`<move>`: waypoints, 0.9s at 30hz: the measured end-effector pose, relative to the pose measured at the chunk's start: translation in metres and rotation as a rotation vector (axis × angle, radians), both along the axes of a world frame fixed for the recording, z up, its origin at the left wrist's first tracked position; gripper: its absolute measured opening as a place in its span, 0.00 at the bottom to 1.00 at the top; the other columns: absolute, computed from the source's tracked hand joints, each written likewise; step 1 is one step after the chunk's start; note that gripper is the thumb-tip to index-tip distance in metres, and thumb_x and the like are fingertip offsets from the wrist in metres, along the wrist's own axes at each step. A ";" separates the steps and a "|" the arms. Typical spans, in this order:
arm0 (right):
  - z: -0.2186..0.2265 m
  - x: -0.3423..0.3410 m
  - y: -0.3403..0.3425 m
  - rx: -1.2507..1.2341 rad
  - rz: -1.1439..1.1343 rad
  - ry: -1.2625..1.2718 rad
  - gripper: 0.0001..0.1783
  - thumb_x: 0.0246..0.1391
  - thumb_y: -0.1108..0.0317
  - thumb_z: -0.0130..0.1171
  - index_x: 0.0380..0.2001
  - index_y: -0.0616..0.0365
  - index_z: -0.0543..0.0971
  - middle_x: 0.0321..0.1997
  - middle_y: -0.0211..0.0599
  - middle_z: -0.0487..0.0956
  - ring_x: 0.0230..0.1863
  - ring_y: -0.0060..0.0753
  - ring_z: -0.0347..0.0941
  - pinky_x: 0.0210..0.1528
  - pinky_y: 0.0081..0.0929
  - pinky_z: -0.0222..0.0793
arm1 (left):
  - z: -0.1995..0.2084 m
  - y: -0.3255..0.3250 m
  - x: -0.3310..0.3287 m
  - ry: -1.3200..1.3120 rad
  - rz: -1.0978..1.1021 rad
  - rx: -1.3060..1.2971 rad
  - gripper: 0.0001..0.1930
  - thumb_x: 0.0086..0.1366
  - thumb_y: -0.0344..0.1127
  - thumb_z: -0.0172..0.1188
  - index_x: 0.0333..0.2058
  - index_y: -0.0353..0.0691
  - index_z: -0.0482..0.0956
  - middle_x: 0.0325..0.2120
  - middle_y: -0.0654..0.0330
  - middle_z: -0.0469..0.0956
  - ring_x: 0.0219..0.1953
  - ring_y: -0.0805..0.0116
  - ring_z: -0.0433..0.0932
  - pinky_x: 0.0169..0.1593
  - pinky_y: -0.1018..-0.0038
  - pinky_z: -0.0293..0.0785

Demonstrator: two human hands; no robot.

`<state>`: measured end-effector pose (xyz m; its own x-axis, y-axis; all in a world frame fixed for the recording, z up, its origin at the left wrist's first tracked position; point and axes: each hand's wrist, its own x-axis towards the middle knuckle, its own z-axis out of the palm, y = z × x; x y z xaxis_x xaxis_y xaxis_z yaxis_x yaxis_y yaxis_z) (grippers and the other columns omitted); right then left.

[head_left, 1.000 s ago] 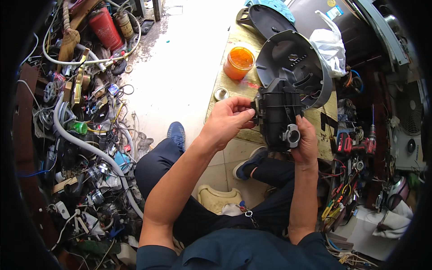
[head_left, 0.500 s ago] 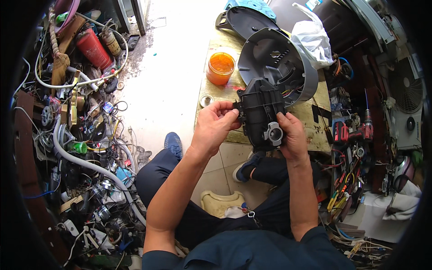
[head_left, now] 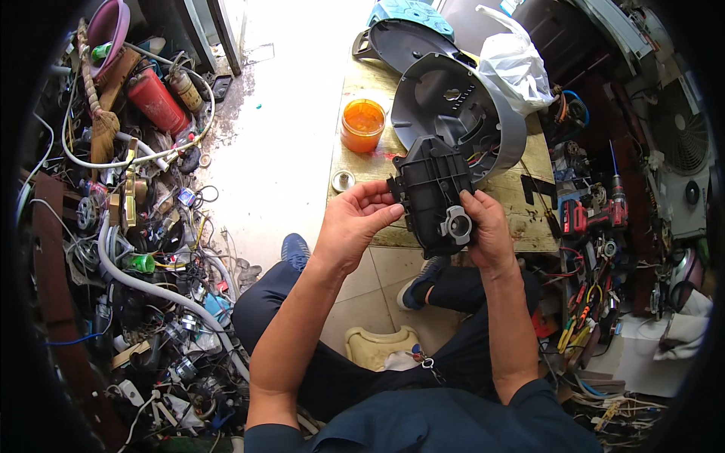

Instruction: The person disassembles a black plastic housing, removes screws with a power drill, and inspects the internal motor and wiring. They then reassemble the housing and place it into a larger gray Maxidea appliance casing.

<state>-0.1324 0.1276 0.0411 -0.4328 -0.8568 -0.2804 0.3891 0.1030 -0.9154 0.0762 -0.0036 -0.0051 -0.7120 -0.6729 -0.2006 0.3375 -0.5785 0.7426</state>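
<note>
Above the near edge of the table, a black ribbed plastic housing [head_left: 432, 181] is held up and slightly tilted. A grey round fitting [head_left: 456, 224] sits at its lower right. My right hand [head_left: 491, 230] grips the right side, thumb on the front face and fingers mostly hidden behind. At the left edge, my left hand [head_left: 350, 226] has its fingertips and thumb against the housing's small side tabs. Just beyond the housing stands a large dark grey round shell [head_left: 498, 113], open toward me, with coloured wires inside.
On the wooden table [head_left: 529, 219] are an orange jar [head_left: 363, 126], a small round metal part [head_left: 343, 181], a dark lid [head_left: 415, 47] and a white plastic bag [head_left: 515, 68]. Heaped cables and parts [head_left: 170, 302] lie left; a red drill [head_left: 596, 215] and pliers [head_left: 578, 317] sit right.
My left fingers have shifted from a tight pinch at the housing's left edge to a looser hold with the thumb straighter. The housing has moved slightly down; my right hand keeps its grip.
</note>
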 end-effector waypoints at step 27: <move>0.000 -0.005 0.006 -0.037 0.009 -0.045 0.20 0.65 0.62 0.68 0.51 0.68 0.83 0.42 0.34 0.87 0.38 0.19 0.83 0.42 0.20 0.81 | -0.005 0.034 -0.014 -0.182 0.121 -0.456 0.25 0.82 0.30 0.53 0.72 0.28 0.64 0.67 0.51 0.72 0.62 0.65 0.77 0.64 0.66 0.79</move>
